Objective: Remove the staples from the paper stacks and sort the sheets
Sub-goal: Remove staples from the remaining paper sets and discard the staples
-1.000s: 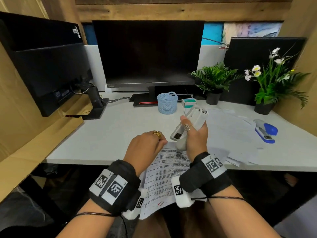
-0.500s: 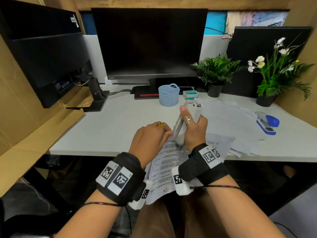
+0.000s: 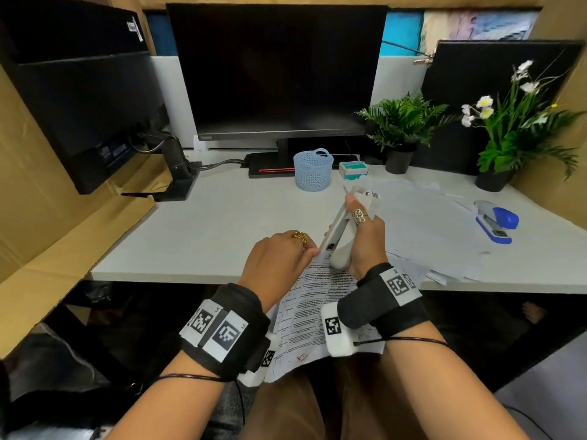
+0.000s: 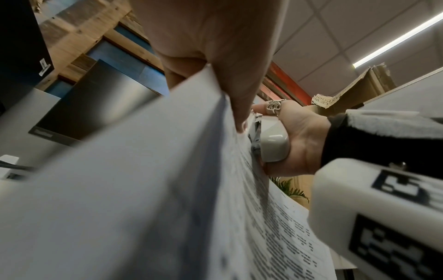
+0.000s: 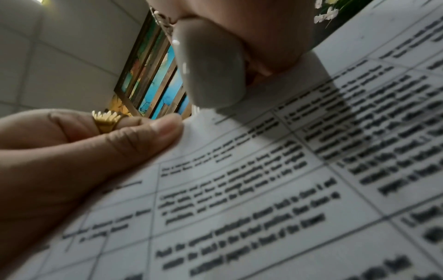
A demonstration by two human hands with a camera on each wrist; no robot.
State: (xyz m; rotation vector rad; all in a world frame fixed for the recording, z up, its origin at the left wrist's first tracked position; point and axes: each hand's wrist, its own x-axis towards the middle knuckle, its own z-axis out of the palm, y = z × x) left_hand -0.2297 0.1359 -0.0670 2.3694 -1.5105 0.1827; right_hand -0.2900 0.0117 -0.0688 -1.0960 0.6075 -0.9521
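From the head view, the person sat at the white desk (image 3: 197, 236) with a printed paper stack (image 3: 313, 309) hanging off its near edge over the lap. The left hand (image 3: 279, 255) pinched the stack's far left corner, seemingly to keep the sheets taut. The right hand (image 3: 365, 242) was wrapped round a pale grey staple remover (image 3: 341, 230), held upright with its lower end meeting that same corner, probably where the staple sat. Loose sheets (image 3: 428, 230) lay spread on the desk to the right, likely ones already freed, with a blue stapler (image 3: 495, 222) beyond them and a small blue basket (image 3: 313, 169) farther back.

The left wrist view looked up along the blurred paper: the thumb pressed the sheet's edge just beside the tool's metal tip, so the paper would not lift with the pull.

The right wrist view showed the tool's rounded end resting on the printed table, the thumb and ringed finger clamping the corner next to it. The staple itself I could not make out.
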